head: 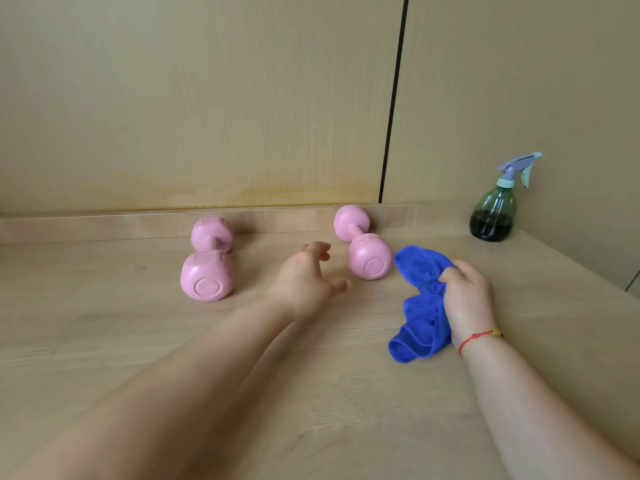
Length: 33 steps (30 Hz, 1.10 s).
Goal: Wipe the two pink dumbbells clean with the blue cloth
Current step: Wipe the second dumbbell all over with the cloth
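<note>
Two pink dumbbells lie on the wooden desk [138, 341], each with one end pointing toward me and the other toward the low ledge [104, 225] at the back. The left dumbbell [209, 259] and the right dumbbell [362, 242] are well apart. The person's left hand [304, 282] reaches out into the gap between them, nearer the right one. Its fingers are spread and loosely bent, holding nothing and touching neither weight. I cannot tell whether it rests on the desk.

The right hand [467, 294] has its fingers curled tight round the bunched middle of the blue cloth [420, 306]. One fold of the cloth bulges up just beside the right dumbbell's near end, and the rest hangs down below the wrist. A red string bracelet [479, 337] circles that wrist.

At the far right corner of the desk stands a green spray bottle [493, 209] with dark liquid in its lower half and a bluish trigger head, close to the wood-panelled wall [207, 98].
</note>
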{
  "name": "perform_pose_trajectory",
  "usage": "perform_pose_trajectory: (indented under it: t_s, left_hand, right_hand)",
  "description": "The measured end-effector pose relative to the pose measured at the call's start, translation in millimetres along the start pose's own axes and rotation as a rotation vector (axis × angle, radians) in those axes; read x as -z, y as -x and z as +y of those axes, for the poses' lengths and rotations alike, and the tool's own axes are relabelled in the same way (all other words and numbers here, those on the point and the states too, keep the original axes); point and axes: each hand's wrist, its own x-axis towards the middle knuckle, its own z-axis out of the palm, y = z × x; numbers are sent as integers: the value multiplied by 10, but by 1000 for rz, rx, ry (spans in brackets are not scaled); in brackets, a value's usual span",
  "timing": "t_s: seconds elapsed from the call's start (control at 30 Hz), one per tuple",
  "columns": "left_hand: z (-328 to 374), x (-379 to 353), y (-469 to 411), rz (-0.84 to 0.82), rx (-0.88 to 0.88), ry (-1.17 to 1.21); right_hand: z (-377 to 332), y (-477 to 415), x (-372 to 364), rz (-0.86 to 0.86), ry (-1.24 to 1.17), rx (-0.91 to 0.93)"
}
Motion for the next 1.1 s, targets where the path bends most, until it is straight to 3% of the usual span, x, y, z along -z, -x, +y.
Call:
perform_pose_trajectory:
  t_s: [0.27, 0.47, 0.73, 1.1]
  left_hand:
    - [133, -350, -448, 36, 114, 183]
    - [160, -397, -578, -53, 53, 173]
    - [161, -369, -703, -32, 16, 170]
    - [-38, -83, -115, -40, -73, 197]
  right_hand:
    - [193, -153, -36, -34, 53, -19]
    - [189, -143, -53, -106, 126, 21]
    - [206, -140, -66, -107, 143, 30]
    - [208, -95, -50, -167, 151, 63]
